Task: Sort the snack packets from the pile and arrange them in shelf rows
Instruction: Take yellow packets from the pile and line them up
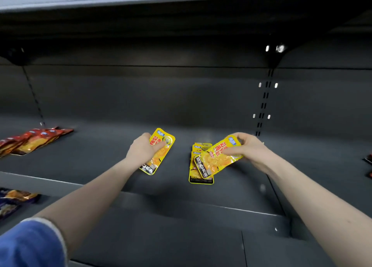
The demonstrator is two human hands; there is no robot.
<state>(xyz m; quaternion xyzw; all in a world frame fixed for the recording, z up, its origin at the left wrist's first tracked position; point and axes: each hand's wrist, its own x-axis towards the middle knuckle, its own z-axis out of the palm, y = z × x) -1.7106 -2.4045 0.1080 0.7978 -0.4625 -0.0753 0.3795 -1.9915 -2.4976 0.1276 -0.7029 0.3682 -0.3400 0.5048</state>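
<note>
Dark grey shelving fills your view, with the shelf running left to right under both arms. Your left hand grips a yellow packet, thumb across its front; red characters and the letters "CHEW" show on it. Your right hand pinches a second yellow packet, tilted, just over a yellow stack lying flat on the shelf. Red packets lie in a row at far left. Purple packets sit on the lower shelf, near left.

Bare shelf between packet piles
</note>
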